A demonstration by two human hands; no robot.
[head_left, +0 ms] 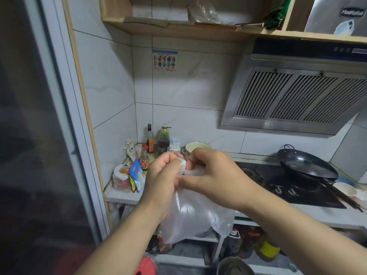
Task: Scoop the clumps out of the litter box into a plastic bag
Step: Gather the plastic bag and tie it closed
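- both forearms are filling the bottom of my view, reaching up to chest height in front of the counter
- left hand is pinching the top of the plastic bag, fingers curled closed on the film, thumb wrapped in it
- right hand is gripping the bunched rim just beside it, fingers closed on plastic too, so i'm guessing i'm working the mouth open
- bag is hanging limp below both hands, looking empty, in front of the lower shelves
- i'm not seeing any litter box or scoop from here, just the stove and wok off to the right
- what's worrying me: thin film sticking to itself, so pulling too hard could be tearing it, and a torn bag would be leaking clumps later
- also bottles are sitting close behind my knuckles, an elbow swing could be knocking them over
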